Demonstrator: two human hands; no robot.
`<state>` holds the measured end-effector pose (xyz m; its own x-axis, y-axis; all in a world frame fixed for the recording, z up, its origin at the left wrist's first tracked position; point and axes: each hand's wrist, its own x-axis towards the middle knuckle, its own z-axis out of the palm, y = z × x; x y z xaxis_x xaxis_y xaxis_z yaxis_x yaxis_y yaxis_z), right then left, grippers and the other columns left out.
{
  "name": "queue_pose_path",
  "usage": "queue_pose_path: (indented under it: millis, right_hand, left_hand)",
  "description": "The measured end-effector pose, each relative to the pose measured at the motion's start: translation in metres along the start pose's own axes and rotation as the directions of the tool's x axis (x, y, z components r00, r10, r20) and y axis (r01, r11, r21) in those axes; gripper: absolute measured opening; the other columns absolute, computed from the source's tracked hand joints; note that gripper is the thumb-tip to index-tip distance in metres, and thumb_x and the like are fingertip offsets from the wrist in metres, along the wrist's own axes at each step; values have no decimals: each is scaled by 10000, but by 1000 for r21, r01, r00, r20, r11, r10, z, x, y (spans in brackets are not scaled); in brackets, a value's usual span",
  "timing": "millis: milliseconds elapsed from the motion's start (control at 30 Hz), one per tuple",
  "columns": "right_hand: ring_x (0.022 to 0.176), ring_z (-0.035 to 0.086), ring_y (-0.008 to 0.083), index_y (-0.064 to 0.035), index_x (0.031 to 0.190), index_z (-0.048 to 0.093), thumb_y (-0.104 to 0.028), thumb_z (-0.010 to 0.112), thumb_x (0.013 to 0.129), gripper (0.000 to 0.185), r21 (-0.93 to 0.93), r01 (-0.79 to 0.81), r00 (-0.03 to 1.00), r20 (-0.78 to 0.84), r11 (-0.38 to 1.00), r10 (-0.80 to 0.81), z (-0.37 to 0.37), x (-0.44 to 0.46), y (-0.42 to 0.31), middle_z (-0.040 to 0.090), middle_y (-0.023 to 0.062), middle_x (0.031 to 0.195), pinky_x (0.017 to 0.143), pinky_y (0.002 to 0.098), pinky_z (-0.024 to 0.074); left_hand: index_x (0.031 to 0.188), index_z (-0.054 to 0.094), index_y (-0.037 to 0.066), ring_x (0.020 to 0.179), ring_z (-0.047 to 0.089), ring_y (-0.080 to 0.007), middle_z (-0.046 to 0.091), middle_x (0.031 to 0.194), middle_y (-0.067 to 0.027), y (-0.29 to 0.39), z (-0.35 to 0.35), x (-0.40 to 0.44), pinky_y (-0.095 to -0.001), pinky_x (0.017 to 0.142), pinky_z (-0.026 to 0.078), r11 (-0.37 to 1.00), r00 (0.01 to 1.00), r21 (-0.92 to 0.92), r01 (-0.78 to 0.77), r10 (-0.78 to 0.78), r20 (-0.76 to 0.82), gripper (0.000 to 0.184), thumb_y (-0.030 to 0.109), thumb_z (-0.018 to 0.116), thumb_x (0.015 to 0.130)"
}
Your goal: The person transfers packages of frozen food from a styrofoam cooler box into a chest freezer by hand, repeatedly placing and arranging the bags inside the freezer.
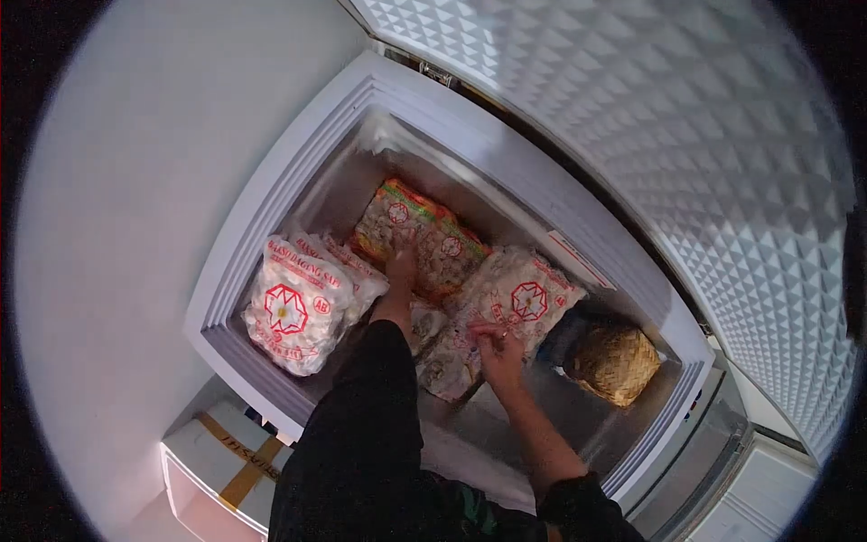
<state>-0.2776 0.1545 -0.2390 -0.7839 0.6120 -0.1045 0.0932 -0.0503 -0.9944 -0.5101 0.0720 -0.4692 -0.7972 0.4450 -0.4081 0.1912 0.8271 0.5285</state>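
Note:
Deep in the chest freezer, my left hand (pixel 403 265) reaches to an orange-and-red printed bag of meatballs (pixel 449 255). Its fingers are stretched out against the front of that bag, though their tips are faint. My right hand (pixel 497 350) is at the near side of a clear bag of meatballs (pixel 524 294) with a red star-like logo. Its fingers are curled together on the plastic. Left of my arms stands a stack of white meatball bags (pixel 300 307) with red lettering. Smaller clear bags (pixel 445 372) lie between my hands, partly covered.
A woven basket-like bundle (pixel 619 363) sits at the freezer's right end beside something dark. The freezer's white rim (pixel 271 163) surrounds everything, and its raised lid (pixel 632 99) stands behind. A taped white box (pixel 221 452) is outside at lower left.

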Motion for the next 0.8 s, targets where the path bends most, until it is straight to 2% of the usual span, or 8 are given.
queue_pose_path:
  millis: [33,233,267,367,433,600,733,800]
  right_hand:
    - [735,572,149,14,850,538,67,411,768,160,-14,-11,999,33,1000,11,-1,-1,-5,577,102,871,728,276,448]
    - [734,576,152,6,836,550,42,433,773,137,-43,-82,995,51,996,84,11,-11,-25,590,110,842,692,286,455]
    - [735,577,153,6,835,556,28,438,775,134,46,-83,996,37,995,81,12,-14,-28,593,112,839,677,289,459]
    - [775,571,157,38,821,547,7,445,790,111,13,-116,992,46,993,115,5,-14,-32,583,111,849,690,273,463]
    - [771,570,159,35,829,545,5,449,789,109,1,-154,987,38,988,154,3,-26,-21,583,111,854,699,277,461]
    - [763,572,154,30,833,546,2,443,786,117,63,-113,992,57,992,110,5,-37,-24,595,113,862,682,277,462]
    - [762,568,144,21,840,548,1,446,778,121,-42,-42,998,44,998,44,-1,-36,-10,596,109,858,684,275,459]
    - [761,567,144,15,845,550,2,444,778,126,-78,24,1000,11,997,-24,-14,-36,-1,597,108,849,683,276,458]
  left_hand:
    - [1304,188,179,1056,423,-260,142,1346,-113,1,0,2,-357,707,469,990,999,-142,15,-8,49,580,58,437,795]
    - [1290,227,151,1049,428,-235,175,1337,-115,42,-27,-19,-348,662,471,937,912,285,203,-287,293,567,49,453,781]
    - [1303,178,141,980,444,-225,200,1327,-120,44,-22,-33,-335,686,450,904,987,422,69,-123,102,544,109,425,820]
    - [1313,133,121,940,433,-233,220,1314,-134,41,18,-40,-334,733,410,809,987,586,-53,132,-93,547,195,409,847]
    - [1307,140,102,994,378,-268,210,1311,-151,51,24,-51,-358,780,371,825,988,561,-71,134,-72,586,247,434,822]
    - [1292,158,55,1130,239,-357,185,1302,-194,98,-37,-74,-418,898,275,935,945,346,83,-183,270,709,378,497,759]
    - [1293,136,40,1175,190,-408,170,1294,-229,64,-6,-53,-451,950,224,922,934,-175,346,-321,160,834,495,520,709]
    - [1305,81,62,1191,175,-387,138,1310,-223,37,37,-43,-457,964,207,965,994,247,82,-61,-89,910,591,482,683]
